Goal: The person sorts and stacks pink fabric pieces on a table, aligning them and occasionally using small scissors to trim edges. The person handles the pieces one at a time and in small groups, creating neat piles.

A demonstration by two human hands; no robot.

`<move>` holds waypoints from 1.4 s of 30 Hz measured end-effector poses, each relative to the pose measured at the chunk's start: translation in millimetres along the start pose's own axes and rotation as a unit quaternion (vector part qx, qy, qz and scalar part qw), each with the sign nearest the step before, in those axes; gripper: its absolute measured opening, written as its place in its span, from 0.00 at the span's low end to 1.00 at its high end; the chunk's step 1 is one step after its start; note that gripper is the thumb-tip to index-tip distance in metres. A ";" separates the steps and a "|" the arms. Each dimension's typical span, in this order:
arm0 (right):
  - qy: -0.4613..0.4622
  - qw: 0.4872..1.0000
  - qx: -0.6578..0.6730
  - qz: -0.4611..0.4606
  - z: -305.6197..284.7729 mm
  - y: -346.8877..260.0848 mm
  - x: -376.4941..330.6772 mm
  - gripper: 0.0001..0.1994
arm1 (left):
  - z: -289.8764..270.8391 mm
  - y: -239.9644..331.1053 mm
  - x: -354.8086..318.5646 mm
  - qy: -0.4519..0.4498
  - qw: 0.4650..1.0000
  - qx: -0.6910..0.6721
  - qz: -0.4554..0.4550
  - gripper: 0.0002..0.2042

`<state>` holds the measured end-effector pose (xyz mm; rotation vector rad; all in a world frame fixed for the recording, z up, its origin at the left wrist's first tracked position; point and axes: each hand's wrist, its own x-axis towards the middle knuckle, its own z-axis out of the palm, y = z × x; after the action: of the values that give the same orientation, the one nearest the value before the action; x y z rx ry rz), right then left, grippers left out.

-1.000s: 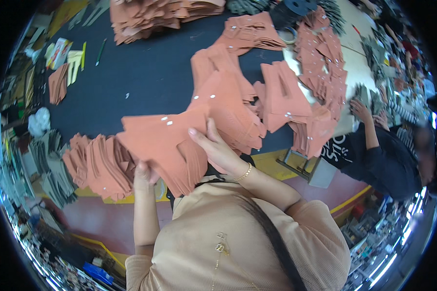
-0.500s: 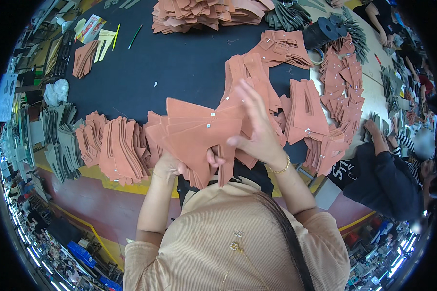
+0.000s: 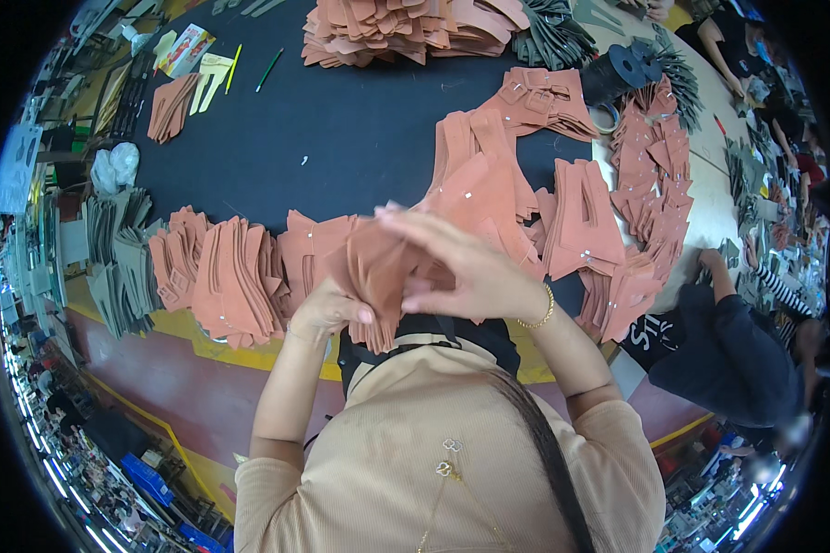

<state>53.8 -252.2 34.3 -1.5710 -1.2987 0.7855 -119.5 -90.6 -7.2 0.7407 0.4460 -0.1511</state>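
My left hand (image 3: 325,311) is closed round the lower end of a small stack of salmon-coloured cut leather pieces (image 3: 375,263), thumb on the near side. The stack is held in front of my waist, bent and partly blurred. Across its upper right side lies my right hand (image 3: 489,276), fingers curved over the pieces and thumb below, gripping them; the fingertips are smeared. Just beyond, a fanned pile of the same pieces (image 3: 478,192) rests on the black table, a small white tag on its top piece. More salmon stacks (image 3: 233,276) line the near edge on my left.
On the black tabletop (image 3: 341,129) are a big salmon pile (image 3: 378,32), a green pencil (image 3: 269,70) and a yellow one (image 3: 233,69). Grey-green pieces (image 3: 124,263) sit at far left. At right stand a dark spool (image 3: 618,72) and tagged salmon rows (image 3: 650,175); a co-worker's dark sleeve (image 3: 733,346) is near.
The held stack was fanned out broad and flat; now it is bent and narrower. My right hand has come down leftward from its raised, spread pose onto the pieces.
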 end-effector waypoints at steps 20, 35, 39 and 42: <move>0.073 0.991 -0.108 -0.037 7.7 2.1 -17.0 0.41 | 16.8 6.6 -16.1 -0.099 0.917 0.381 0.064 0.59; 0.138 0.823 0.502 0.227 107.5 2.6 4.6 0.21 | -115.5 32.0 -97.0 -0.035 0.968 -0.229 0.099 0.47; 0.201 0.644 0.711 0.197 157.1 -0.1 18.4 0.24 | -154.9 42.1 -108.7 -0.016 0.923 -0.266 0.279 0.35; 0.189 0.536 0.808 0.158 203.9 10.1 34.5 0.24 | -149.2 29.3 -109.2 0.170 0.955 -0.189 0.154 0.28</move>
<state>-116.3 -167.8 -48.2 -0.2430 0.3464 1.1736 -259.4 30.0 -37.7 0.4482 0.6581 0.3544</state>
